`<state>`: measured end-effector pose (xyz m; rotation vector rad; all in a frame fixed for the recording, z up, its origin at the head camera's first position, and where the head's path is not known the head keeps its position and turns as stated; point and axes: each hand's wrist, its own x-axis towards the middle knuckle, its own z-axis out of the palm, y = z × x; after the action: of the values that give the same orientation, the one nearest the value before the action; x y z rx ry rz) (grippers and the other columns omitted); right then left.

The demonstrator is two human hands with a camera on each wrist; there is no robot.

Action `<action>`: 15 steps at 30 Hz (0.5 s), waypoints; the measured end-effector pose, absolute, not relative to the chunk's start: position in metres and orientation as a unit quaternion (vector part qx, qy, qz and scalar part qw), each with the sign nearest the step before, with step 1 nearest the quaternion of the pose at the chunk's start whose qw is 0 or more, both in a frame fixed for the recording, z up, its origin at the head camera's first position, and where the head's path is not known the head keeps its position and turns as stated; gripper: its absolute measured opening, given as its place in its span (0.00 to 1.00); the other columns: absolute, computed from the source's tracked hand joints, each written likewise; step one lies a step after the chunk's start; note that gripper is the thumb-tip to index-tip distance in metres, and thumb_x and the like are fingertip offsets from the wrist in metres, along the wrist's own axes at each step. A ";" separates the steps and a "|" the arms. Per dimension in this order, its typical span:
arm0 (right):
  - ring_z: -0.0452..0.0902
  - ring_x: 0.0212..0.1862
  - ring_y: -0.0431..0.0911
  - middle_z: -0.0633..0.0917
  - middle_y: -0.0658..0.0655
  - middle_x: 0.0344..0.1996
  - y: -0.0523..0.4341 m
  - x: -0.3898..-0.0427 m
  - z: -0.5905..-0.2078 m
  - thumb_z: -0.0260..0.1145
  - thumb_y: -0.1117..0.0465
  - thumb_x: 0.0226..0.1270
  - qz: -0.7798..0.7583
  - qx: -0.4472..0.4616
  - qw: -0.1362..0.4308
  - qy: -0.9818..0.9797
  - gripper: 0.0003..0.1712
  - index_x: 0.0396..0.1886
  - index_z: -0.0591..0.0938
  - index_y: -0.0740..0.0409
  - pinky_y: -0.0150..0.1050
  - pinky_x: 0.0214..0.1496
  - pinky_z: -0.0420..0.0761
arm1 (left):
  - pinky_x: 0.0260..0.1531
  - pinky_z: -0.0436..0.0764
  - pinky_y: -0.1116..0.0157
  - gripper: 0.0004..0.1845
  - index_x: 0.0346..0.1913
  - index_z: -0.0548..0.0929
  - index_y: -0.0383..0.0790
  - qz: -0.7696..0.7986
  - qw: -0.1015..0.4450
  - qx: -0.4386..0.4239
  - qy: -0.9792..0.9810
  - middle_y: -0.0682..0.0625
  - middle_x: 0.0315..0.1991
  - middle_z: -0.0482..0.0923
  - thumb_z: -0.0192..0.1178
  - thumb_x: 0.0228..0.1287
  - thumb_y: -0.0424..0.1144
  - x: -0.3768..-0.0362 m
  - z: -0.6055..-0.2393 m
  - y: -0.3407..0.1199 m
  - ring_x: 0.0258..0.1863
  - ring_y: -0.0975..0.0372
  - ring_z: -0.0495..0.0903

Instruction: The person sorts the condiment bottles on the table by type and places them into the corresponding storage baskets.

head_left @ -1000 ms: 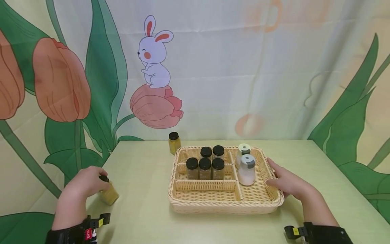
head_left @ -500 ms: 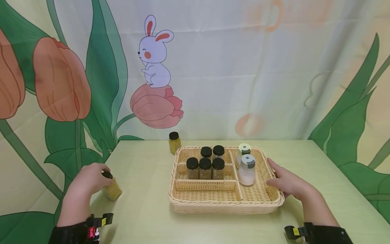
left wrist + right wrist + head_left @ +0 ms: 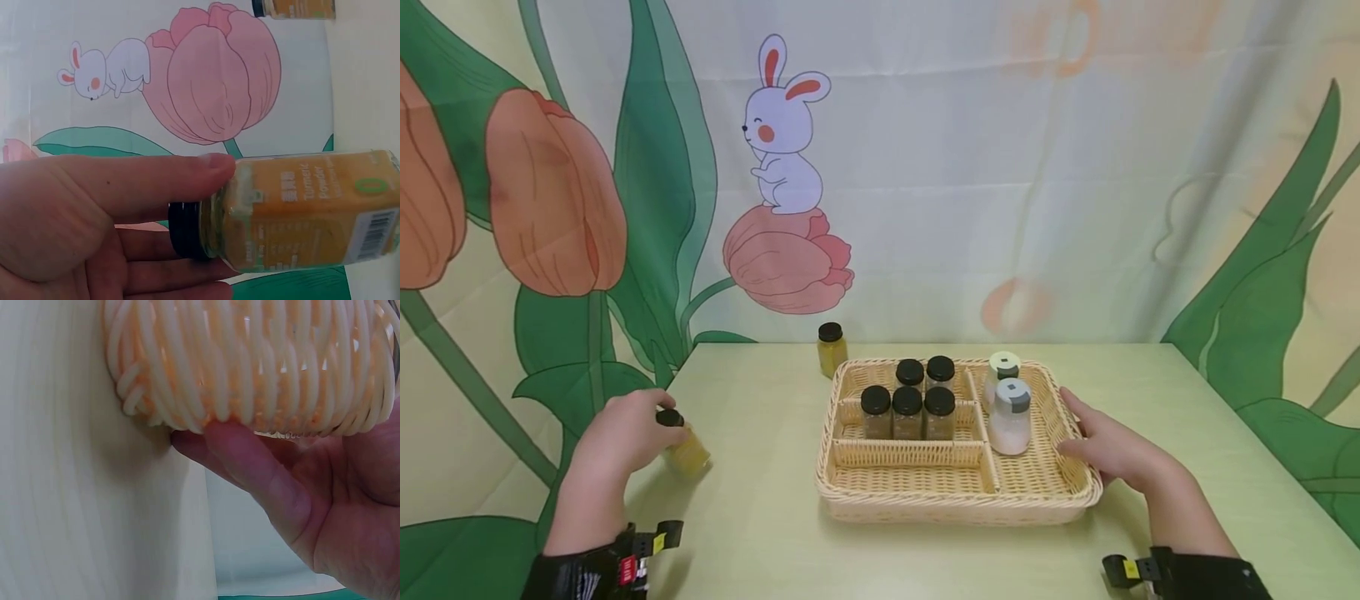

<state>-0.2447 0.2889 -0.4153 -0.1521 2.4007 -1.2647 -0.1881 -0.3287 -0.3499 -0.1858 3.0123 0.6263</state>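
Head view: your left hand (image 3: 617, 433) grips the yellow jar (image 3: 683, 446) by its cap end, tilted, at the table's left edge. Right hand (image 3: 1112, 450) rests flat against the basket (image 3: 958, 496); keep it steady, level the jar.

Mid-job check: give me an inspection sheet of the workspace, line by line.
Surface: pale green table.
Job's things: turmeric jar, black-capped, tilted; wicker tray, divided into compartments.
Clutter: five black-capped jars and two white shakers in the tray; another yellow jar standing behind it.
Grippers: left hand grips the turmeric jar; right hand rests against the tray's right wall.
Cables: nothing seen.
Surroundings: backdrop printed with a rabbit, tulips and leaves.
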 end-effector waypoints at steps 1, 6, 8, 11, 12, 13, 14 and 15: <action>0.84 0.34 0.53 0.52 0.84 0.72 0.289 -0.245 -0.415 0.61 0.64 0.73 -0.454 -0.055 0.210 0.864 0.55 0.83 0.33 0.52 0.53 0.28 0.85 | 0.28 0.80 0.56 0.31 0.61 0.75 0.25 0.206 0.023 -0.058 0.977 0.30 0.47 0.80 0.68 0.63 0.44 -0.188 -0.350 -0.328 0.36 0.48 0.80; 0.84 0.34 0.53 0.52 0.84 0.72 0.289 -0.245 -0.416 0.61 0.63 0.73 -0.452 -0.055 0.210 0.865 0.55 0.83 0.33 0.53 0.53 0.28 0.84 | 0.33 0.81 0.51 0.30 0.65 0.73 0.27 0.207 -0.016 -0.041 0.977 0.27 0.51 0.78 0.64 0.70 0.46 -0.186 -0.347 -0.323 0.43 0.42 0.79; 0.84 0.34 0.53 0.52 0.84 0.72 0.289 -0.245 -0.417 0.61 0.63 0.73 -0.452 -0.056 0.210 0.865 0.55 0.83 0.33 0.53 0.53 0.28 0.84 | 0.35 0.81 0.48 0.30 0.66 0.73 0.28 0.206 -0.031 -0.034 0.977 0.26 0.53 0.77 0.63 0.71 0.47 -0.185 -0.346 -0.320 0.46 0.40 0.78; 0.84 0.33 0.53 0.52 0.84 0.72 0.290 -0.245 -0.417 0.61 0.63 0.73 -0.452 -0.057 0.209 0.865 0.55 0.83 0.33 0.52 0.53 0.28 0.84 | 0.36 0.82 0.48 0.32 0.67 0.72 0.28 0.220 -0.049 -0.033 0.974 0.26 0.54 0.77 0.65 0.70 0.47 -0.185 -0.345 -0.316 0.47 0.39 0.78; 0.84 0.33 0.53 0.52 0.84 0.72 0.290 -0.245 -0.416 0.61 0.63 0.73 -0.453 -0.057 0.209 0.865 0.55 0.83 0.33 0.52 0.53 0.28 0.84 | 0.36 0.82 0.49 0.33 0.66 0.72 0.27 0.227 -0.054 -0.034 0.972 0.26 0.54 0.77 0.66 0.69 0.48 -0.185 -0.344 -0.314 0.46 0.40 0.79; 0.84 0.33 0.53 0.53 0.84 0.72 0.290 -0.245 -0.416 0.61 0.63 0.73 -0.453 -0.057 0.209 0.865 0.55 0.83 0.33 0.52 0.53 0.27 0.84 | 0.35 0.82 0.50 0.34 0.66 0.72 0.27 0.233 -0.059 -0.037 0.970 0.27 0.53 0.77 0.67 0.68 0.49 -0.185 -0.343 -0.313 0.46 0.40 0.79; 0.84 0.33 0.53 0.53 0.84 0.71 0.290 -0.245 -0.416 0.61 0.63 0.73 -0.453 -0.058 0.209 0.865 0.55 0.83 0.33 0.53 0.53 0.27 0.84 | 0.35 0.82 0.51 0.34 0.66 0.72 0.27 0.241 -0.063 -0.042 0.968 0.27 0.53 0.77 0.67 0.67 0.49 -0.185 -0.342 -0.311 0.46 0.41 0.79; 0.84 0.33 0.53 0.53 0.84 0.71 0.290 -0.245 -0.416 0.61 0.63 0.73 -0.453 -0.058 0.209 0.864 0.55 0.83 0.33 0.52 0.53 0.27 0.84 | 0.35 0.82 0.52 0.35 0.65 0.73 0.27 0.248 -0.068 -0.046 0.965 0.28 0.52 0.78 0.68 0.66 0.50 -0.184 -0.341 -0.310 0.45 0.42 0.79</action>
<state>-0.2451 0.2900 -0.4162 -0.1618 2.4048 -1.2613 -0.1844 -0.3098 -0.3413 -0.1499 3.1706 0.8149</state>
